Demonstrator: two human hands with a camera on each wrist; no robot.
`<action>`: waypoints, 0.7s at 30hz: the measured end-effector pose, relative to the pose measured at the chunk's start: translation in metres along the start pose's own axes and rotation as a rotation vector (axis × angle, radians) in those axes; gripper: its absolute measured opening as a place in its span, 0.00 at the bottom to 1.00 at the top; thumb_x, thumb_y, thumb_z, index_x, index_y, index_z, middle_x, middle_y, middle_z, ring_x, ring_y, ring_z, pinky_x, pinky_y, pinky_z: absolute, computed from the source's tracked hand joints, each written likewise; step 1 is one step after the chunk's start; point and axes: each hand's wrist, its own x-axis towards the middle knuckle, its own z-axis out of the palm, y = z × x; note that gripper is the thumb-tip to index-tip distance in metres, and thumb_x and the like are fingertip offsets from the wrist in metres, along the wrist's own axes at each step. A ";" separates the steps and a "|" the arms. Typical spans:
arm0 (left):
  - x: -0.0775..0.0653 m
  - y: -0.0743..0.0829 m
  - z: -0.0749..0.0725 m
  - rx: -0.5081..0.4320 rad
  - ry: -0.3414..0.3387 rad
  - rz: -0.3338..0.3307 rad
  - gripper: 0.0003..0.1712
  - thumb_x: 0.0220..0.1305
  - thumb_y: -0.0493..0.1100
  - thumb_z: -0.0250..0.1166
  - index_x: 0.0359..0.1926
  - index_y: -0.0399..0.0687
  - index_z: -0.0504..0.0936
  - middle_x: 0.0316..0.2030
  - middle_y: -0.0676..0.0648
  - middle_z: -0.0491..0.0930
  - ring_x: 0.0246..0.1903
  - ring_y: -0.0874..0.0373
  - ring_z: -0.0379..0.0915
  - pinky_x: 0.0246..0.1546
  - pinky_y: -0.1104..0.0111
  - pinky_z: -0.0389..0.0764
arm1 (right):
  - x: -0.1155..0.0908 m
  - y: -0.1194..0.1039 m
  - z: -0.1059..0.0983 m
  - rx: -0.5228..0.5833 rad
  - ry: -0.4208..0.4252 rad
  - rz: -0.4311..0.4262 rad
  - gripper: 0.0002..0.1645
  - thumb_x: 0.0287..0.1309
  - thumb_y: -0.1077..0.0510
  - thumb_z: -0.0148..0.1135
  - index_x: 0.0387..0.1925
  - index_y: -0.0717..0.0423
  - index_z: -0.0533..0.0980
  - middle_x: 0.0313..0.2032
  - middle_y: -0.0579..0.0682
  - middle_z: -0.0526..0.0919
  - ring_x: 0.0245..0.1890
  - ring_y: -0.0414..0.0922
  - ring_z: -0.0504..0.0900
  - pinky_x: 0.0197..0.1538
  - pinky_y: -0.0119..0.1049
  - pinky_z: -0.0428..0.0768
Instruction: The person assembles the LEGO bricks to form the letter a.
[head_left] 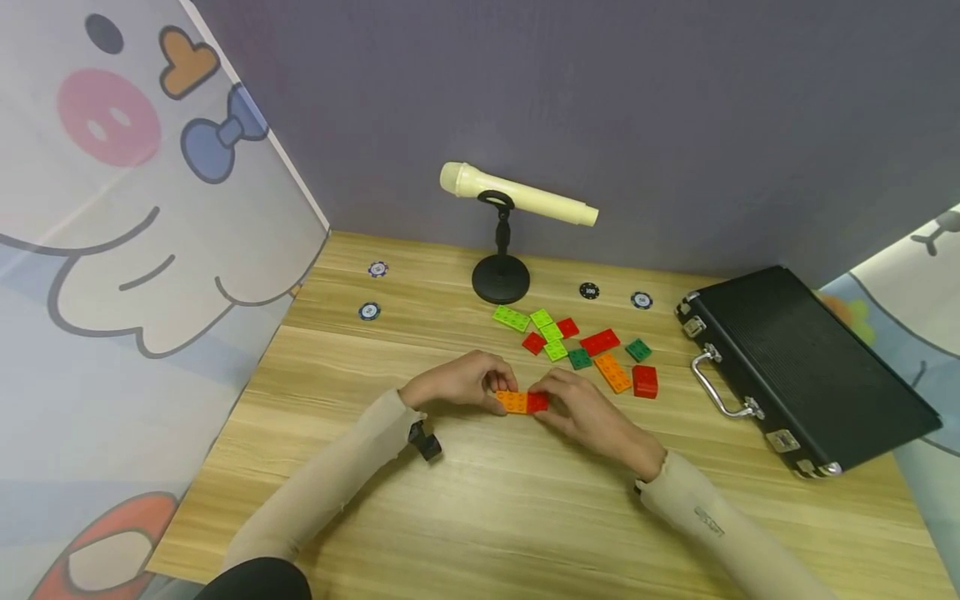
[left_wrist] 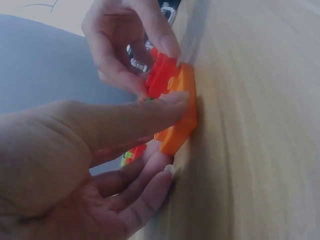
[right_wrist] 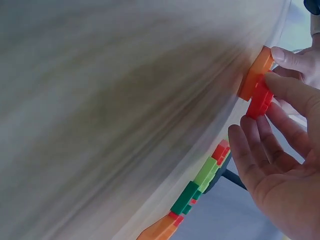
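Note:
An orange building brick (head_left: 512,402) lies low over the wooden table, pinched between the thumb and fingers of my left hand (head_left: 468,382). My right hand (head_left: 583,410) pinches a red building brick (head_left: 537,402) at the orange one's right end. In the left wrist view the red brick (left_wrist: 161,75) sits on top of the orange brick (left_wrist: 184,120), overlapping its far end. From the right wrist view, the red brick (right_wrist: 260,100) is held by thumb and fingertips against the orange brick's studded side.
Loose light green (head_left: 512,317), red (head_left: 600,342), dark green (head_left: 638,350) and orange bricks (head_left: 612,372) lie behind my hands. Several poker chips (head_left: 589,290) and a white microphone (head_left: 525,197) on a black stand (head_left: 501,279) are farther back. A black case (head_left: 810,367) lies at the right.

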 end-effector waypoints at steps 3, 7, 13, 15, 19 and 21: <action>0.000 0.000 0.000 -0.016 -0.003 -0.009 0.17 0.50 0.41 0.78 0.43 0.47 0.84 0.37 0.50 0.83 0.37 0.58 0.76 0.39 0.71 0.79 | 0.001 -0.001 0.000 0.006 -0.012 0.001 0.17 0.58 0.53 0.70 0.50 0.49 0.81 0.45 0.43 0.81 0.43 0.40 0.77 0.48 0.35 0.80; -0.001 -0.003 0.000 -0.043 0.011 0.003 0.18 0.50 0.41 0.78 0.43 0.47 0.84 0.37 0.50 0.83 0.37 0.58 0.75 0.37 0.74 0.77 | 0.003 0.000 0.000 0.010 -0.010 0.006 0.17 0.58 0.53 0.70 0.49 0.49 0.81 0.44 0.43 0.80 0.43 0.40 0.76 0.47 0.34 0.79; 0.000 -0.006 -0.002 -0.042 0.028 0.018 0.18 0.50 0.42 0.78 0.43 0.50 0.84 0.37 0.53 0.83 0.35 0.61 0.74 0.35 0.74 0.77 | 0.005 0.000 -0.002 0.007 0.015 -0.007 0.17 0.57 0.54 0.71 0.48 0.50 0.81 0.43 0.44 0.80 0.42 0.40 0.76 0.45 0.34 0.79; 0.000 -0.006 -0.002 -0.027 0.018 0.014 0.19 0.50 0.43 0.78 0.44 0.51 0.84 0.37 0.54 0.82 0.36 0.62 0.74 0.35 0.74 0.78 | 0.005 0.000 -0.003 0.002 0.008 0.000 0.17 0.57 0.54 0.71 0.49 0.50 0.82 0.43 0.43 0.80 0.42 0.39 0.75 0.45 0.34 0.79; -0.002 -0.006 0.000 0.001 -0.009 0.014 0.20 0.50 0.42 0.78 0.45 0.51 0.83 0.37 0.53 0.80 0.36 0.60 0.74 0.34 0.75 0.77 | 0.004 -0.001 -0.003 -0.006 -0.021 0.019 0.17 0.58 0.53 0.70 0.50 0.48 0.81 0.44 0.43 0.79 0.43 0.38 0.75 0.47 0.33 0.79; -0.003 -0.006 0.001 0.007 -0.011 0.017 0.21 0.50 0.41 0.78 0.46 0.51 0.83 0.36 0.52 0.79 0.36 0.59 0.73 0.33 0.75 0.77 | 0.003 -0.001 -0.002 -0.005 -0.034 0.021 0.17 0.59 0.52 0.69 0.51 0.48 0.81 0.44 0.42 0.79 0.43 0.37 0.75 0.47 0.34 0.79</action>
